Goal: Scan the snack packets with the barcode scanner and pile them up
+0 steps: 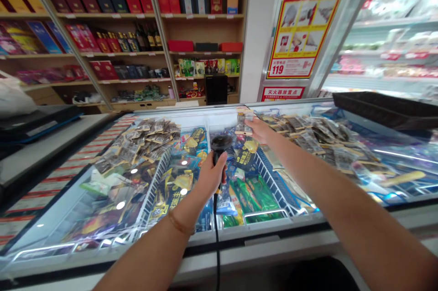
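Note:
My left hand (212, 174) is wrapped round the handle of a black barcode scanner (221, 142), its head tilted up and its cord hanging toward me. Farther forward and to the right, my right hand (257, 129) grips a small snack packet (241, 122) with a pale label and a brown edge. One pile of similar packets (150, 133) lies to the left on the freezer's glass top, and another pile (311, 133) to the right. Under the glass, wire baskets (155, 186) hold blue, green and yellow packages.
A black tray (386, 111) sits on the right end of the chest freezer (260, 243). On the left stands a dark device (37, 124) beside a strip of price labels (65, 179). Shelves of boxes (205, 17) and a red poster (304, 22) are behind.

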`<state>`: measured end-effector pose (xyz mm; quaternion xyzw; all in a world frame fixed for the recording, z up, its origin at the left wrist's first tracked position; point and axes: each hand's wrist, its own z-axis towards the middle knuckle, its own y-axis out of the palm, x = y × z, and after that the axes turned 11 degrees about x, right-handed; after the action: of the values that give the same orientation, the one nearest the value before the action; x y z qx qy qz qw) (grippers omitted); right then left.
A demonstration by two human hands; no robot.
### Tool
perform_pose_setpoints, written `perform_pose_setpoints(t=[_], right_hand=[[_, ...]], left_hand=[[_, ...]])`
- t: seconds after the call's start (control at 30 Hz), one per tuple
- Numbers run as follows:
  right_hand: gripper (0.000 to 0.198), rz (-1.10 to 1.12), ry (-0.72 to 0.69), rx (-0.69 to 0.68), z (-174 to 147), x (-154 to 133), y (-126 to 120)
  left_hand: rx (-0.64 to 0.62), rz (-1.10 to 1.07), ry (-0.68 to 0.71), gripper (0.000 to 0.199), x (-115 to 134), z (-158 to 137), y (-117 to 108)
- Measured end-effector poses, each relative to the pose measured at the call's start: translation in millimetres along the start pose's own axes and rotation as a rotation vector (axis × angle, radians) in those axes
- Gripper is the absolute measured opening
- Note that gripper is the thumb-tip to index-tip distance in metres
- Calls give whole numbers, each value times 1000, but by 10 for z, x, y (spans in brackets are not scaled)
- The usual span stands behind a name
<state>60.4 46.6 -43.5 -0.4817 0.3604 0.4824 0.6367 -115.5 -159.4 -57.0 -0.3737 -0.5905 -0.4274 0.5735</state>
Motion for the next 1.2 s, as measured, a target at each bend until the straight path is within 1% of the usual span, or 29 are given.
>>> perform_pose_setpoints(t=[0.07,0.13,0.17,0.23,0.33,0.43,0.57,0.8,0.93,1.07,1.13,1.2], right_hand=[[24,328,76,-91,-100,28,286],[25,608,151,-137,-180,76,484],[24,678,179,-142,-206,103,544],[21,737,236,-135,-231,151,590],[19,754,284,-124,-222,193,561],[17,773,286,-110,-214,199,532],[13,825,297,-141,-234,180,546],[14,853,283,-132,-260,141,551],[18,813,279,-140,-263,142,547],[26,761,250,-130,-223,216,583],[30,686,210,-82,-191,278,613],[33,559,135,5,-165,332,641]], left_hand=[[-42,22,10,50,-9,-9,-3],[-77,40,11,48,-22,-12,-4],[-84,47,9,48,-27,-12,-3],[-81,56,-2,48,-30,-11,0],[-80,79,0,49,-25,-17,4],[-128,128,28,48,-34,-31,0],[-191,165,61,47,-72,-49,-11],[-197,170,67,50,-62,-65,3],[-193,163,58,52,-35,-77,8],[-177,152,36,52,-22,-83,10],[-163,138,26,53,-21,-84,22],[-148,119,23,54,-15,-86,44]])
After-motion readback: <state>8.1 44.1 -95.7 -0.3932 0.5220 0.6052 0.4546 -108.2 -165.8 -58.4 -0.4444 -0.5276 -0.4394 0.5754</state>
